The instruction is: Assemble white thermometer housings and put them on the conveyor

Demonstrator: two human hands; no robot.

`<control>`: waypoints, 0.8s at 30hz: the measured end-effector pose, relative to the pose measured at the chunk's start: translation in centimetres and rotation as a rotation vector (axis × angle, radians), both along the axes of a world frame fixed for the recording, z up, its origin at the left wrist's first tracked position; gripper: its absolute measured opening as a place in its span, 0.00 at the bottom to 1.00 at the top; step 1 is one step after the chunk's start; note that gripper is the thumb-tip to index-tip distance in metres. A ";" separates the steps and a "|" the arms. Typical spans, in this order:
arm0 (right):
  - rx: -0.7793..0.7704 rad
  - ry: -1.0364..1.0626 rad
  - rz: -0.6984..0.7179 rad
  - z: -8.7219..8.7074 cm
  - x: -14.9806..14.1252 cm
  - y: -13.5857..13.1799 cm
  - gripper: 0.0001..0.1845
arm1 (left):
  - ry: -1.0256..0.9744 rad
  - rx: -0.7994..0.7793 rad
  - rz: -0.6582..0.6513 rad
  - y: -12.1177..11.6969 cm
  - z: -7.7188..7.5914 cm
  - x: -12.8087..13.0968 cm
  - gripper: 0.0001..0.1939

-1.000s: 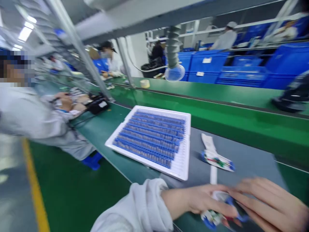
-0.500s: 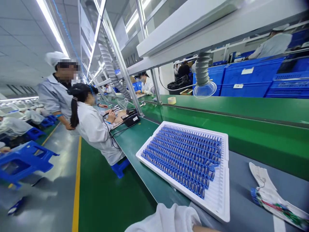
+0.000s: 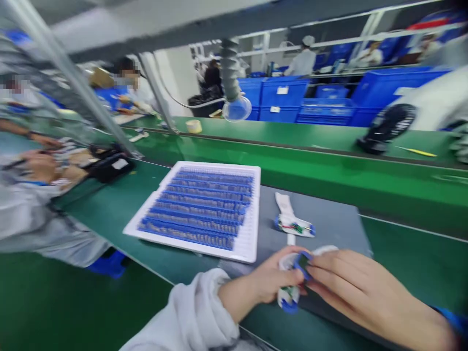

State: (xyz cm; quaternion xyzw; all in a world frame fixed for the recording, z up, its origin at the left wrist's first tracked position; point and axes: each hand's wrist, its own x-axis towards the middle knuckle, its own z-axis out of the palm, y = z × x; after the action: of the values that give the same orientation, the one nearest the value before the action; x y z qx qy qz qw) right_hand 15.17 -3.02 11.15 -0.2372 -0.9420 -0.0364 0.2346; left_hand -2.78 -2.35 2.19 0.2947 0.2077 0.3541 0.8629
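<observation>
My left hand (image 3: 268, 280) and my right hand (image 3: 360, 287) meet low in the view over a grey mat (image 3: 329, 219). Both pinch a small blue part (image 3: 302, 259) above a white strip of blue and green components (image 3: 288, 295), which my left fingers also hold. A second white strip with wired components (image 3: 292, 224) lies on the mat just beyond. Left of it sits a white tray (image 3: 252, 243) filled with rows of several blue parts (image 3: 201, 209). The picture is smeared by motion.
A green conveyor belt (image 3: 329, 170) runs behind the mat. A black box with cables (image 3: 109, 165) lies to the left, near a seated person in white (image 3: 32, 214). Blue crates (image 3: 281, 97), a hanging extraction hose (image 3: 232, 78) and a tape roll (image 3: 193, 126) are farther back.
The camera swung up toward the aisle and back down. My hands, out of view half a second ago, are again together on the strip, closer to the tray than a second ago.
</observation>
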 end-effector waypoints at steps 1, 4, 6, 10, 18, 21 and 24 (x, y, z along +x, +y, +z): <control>0.001 -0.044 0.012 0.3 -0.4 -0.4 0.11 | -0.007 -0.009 -0.019 -0.2 0.1 -0.2 0.37; 0.001 -0.051 0.029 0.3 -1.1 -0.7 0.11 | 0.008 0.028 -0.086 -0.4 0.4 -0.6 0.38; -0.016 -0.053 0.037 0.1 -1.1 -0.7 0.11 | 0.030 0.103 -0.103 -0.4 0.7 -0.8 0.39; -0.053 -0.102 0.043 0.0 -1.2 -1.0 0.16 | 0.136 0.322 -0.027 -0.6 1.1 -0.9 0.38; -0.085 -0.141 0.089 0.0 -1.2 -0.9 0.17 | 0.351 0.540 -0.024 -0.4 1.7 -1.1 0.33; -0.114 -0.135 0.083 0.1 -1.3 -1.0 0.17 | 0.388 0.574 -0.018 -0.5 1.9 -1.1 0.30; -0.144 -0.108 0.042 0.0 -1.5 -1.1 0.19 | 0.389 0.579 -0.014 -0.6 2.0 -1.1 0.27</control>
State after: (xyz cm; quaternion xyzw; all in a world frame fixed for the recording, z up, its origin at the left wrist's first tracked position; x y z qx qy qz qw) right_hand 13.72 -4.12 11.11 -0.2314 -0.9582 0.0237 0.1664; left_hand -3.87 -2.92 4.19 0.5906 0.2570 0.3297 0.6903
